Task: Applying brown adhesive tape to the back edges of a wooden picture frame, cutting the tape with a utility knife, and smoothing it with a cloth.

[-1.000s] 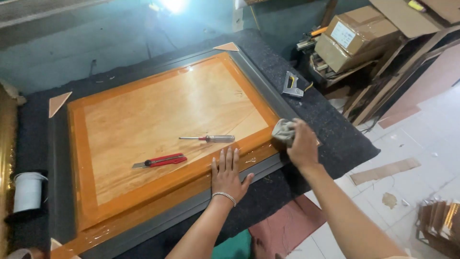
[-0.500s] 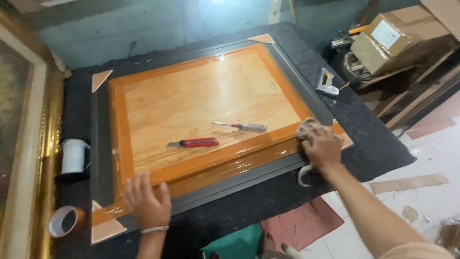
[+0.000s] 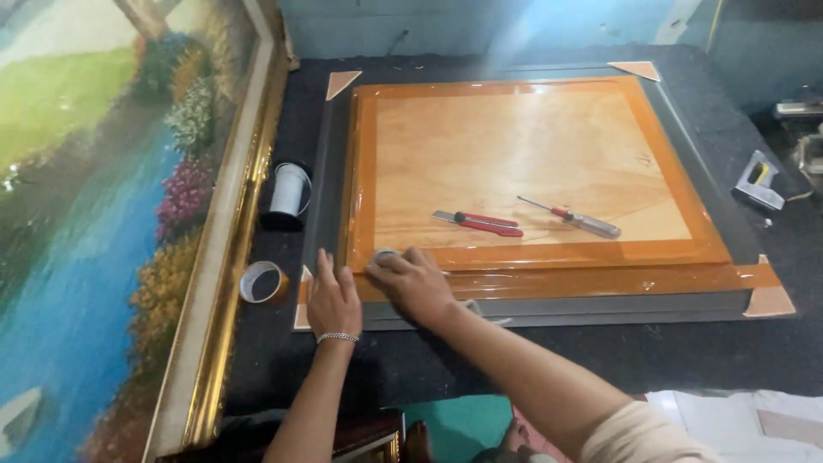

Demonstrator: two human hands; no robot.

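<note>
So both my hands are down at the near left corner of the frame back (image 3: 531, 163), the big wooden panel with orange-brown tape all round its edge. My left hand (image 3: 333, 300) lies flat with the fingers spread, pressing on the grey frame edge right at that corner, grip not closed on anything. My right hand (image 3: 416, 281) is just beside it, touching distance, curled over a tape roll (image 3: 383, 255) that peeks out above my knuckles; the grip is wrapped on that roll, holding it against the taped strip along the near edge.

Out on the middle of the panel there's a red-handled cutter (image 3: 478, 223), and just right of it a screwdriver (image 3: 573, 218) with a clear and red handle, lying close together but apart from my hands. Cardboard corner protectors (image 3: 341, 82) sit on the frame's corners.

The whole thing rests on a dark carpeted tabletop (image 3: 600, 351). Left of the frame, on that same surface, a brown tape roll (image 3: 262, 282) lies near my left hand, and a white roll (image 3: 289, 190) stands a bit further back. A gold-framed landscape painting (image 3: 103, 214) fills the left side. Far right on the tabletop there's a grey tool (image 3: 758, 180), can't really tell what kind
</note>
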